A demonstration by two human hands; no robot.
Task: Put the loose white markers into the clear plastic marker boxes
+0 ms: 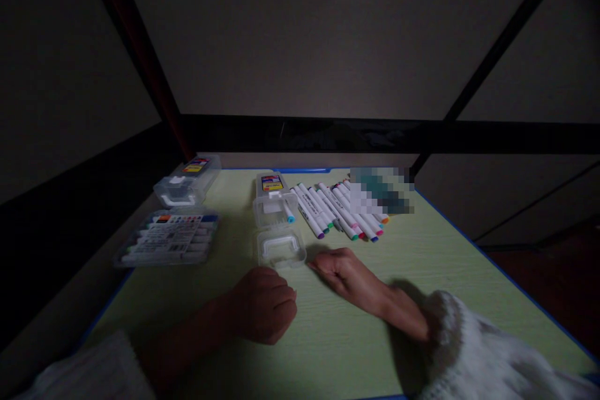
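My left hand (pixel 268 305) is closed in a loose fist just above the near part of the table, and nothing shows in it. My right hand (pixel 344 272) rests on the tabletop with its fingers curled in, also with nothing showing; its fingertips lie close to the right corner of a clear plastic marker case (pixel 281 247). That case lies open, its handle part toward me and its labelled half (pixel 273 185) farther back. One marker with a light blue cap (pixel 289 212) sits at the case's right side. A pile of white markers (pixel 330 209) with coloured ends spreads to the right.
On the left lies a clear case filled with markers (pixel 171 237). Behind it stands another clear handled case (pixel 190 181) with a yellow label. A blurred-out patch (pixel 382 190) covers something at the back right. The light green table (pixel 422 250) has a blue edge.
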